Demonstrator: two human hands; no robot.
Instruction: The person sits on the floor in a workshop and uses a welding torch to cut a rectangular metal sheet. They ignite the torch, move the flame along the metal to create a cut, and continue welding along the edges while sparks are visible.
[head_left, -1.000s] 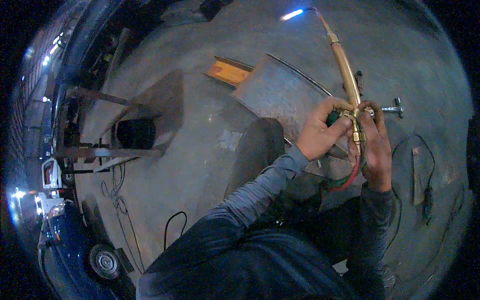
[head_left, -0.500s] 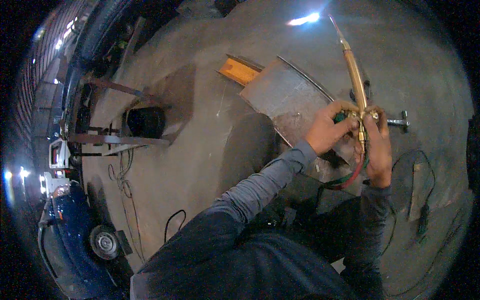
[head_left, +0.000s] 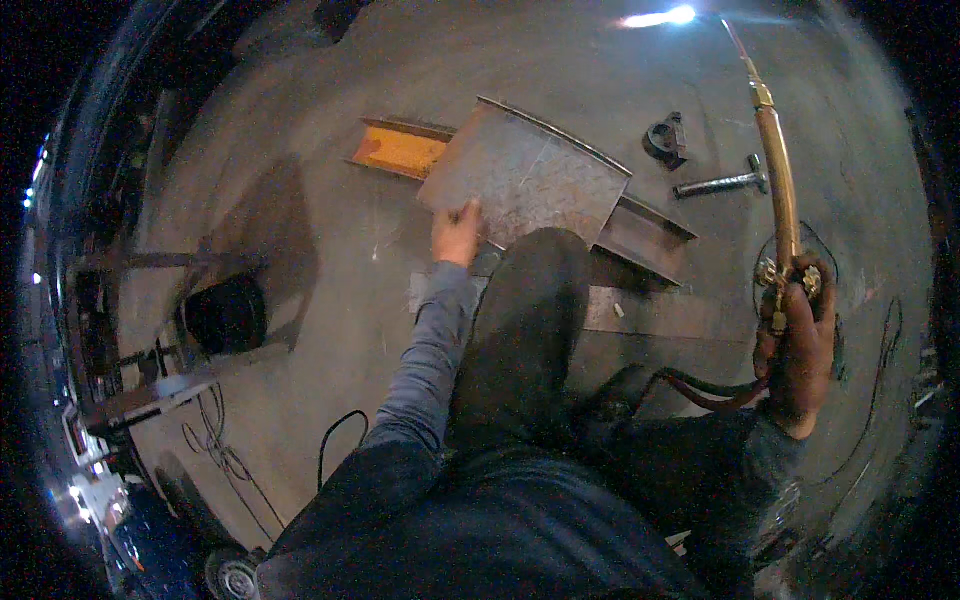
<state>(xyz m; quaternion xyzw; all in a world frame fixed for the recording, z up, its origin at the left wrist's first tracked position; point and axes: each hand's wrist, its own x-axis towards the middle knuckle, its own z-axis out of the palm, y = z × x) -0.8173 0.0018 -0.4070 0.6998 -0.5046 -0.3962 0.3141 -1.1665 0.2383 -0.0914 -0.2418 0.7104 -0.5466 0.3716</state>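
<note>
- Your right hand [head_left: 800, 335] is clamped round the valve end of the torch [head_left: 776, 175], which points up and away from that grip.
- The flame [head_left: 660, 18] burns bright at the far end, to the left of the tip.
- Your left hand [head_left: 457, 237] touches the near left edge of the plate [head_left: 530, 170]; whether the fingers pinch it, I cannot tell.
- The plate reaches forward and right from that hand, lying across the beam [head_left: 403, 152], whose orange end pokes out ahead and to the left.
- Your knee [head_left: 535, 290] stands between your two hands, in front of the plate's near edge.
- The hammer [head_left: 720, 185] lies ahead and left of your right grip, near the torch, with a black bracket [head_left: 667, 142] just beyond it.
- Hoses [head_left: 712, 402] trail low to the left of your right hand, below a flat strip [head_left: 690, 315] bearing a white piece [head_left: 618, 311].
- Well left of your left hand are a stand [head_left: 165, 390] and a loose cable [head_left: 215, 440].
</note>
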